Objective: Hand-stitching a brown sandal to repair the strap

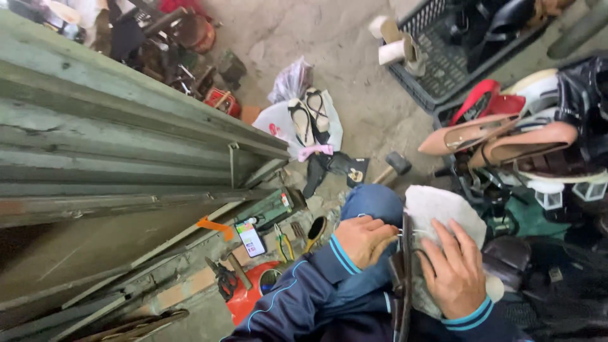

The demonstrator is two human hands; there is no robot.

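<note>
My left hand (363, 240) is closed in a fist against the dark edge of a shoe (401, 278) resting on my lap; it seems to pinch a thin white thread, though I cannot make out any needle. My right hand (453, 273) lies flat, fingers spread, pressing on the shoe's white fleecy lining (440, 209). Both arms wear dark blue sleeves with light blue cuffs. My knee in blue jeans (373, 201) is just beyond the left hand.
Green metal panels (95, 158) fill the left. On the ledge near me lie a phone (251, 239), pliers (282, 241) and a brush (315, 229). A mallet (396, 163), flat shoes on a plastic bag (310, 114), a dark crate (437, 69) and piled shoes (506, 142) lie on the concrete.
</note>
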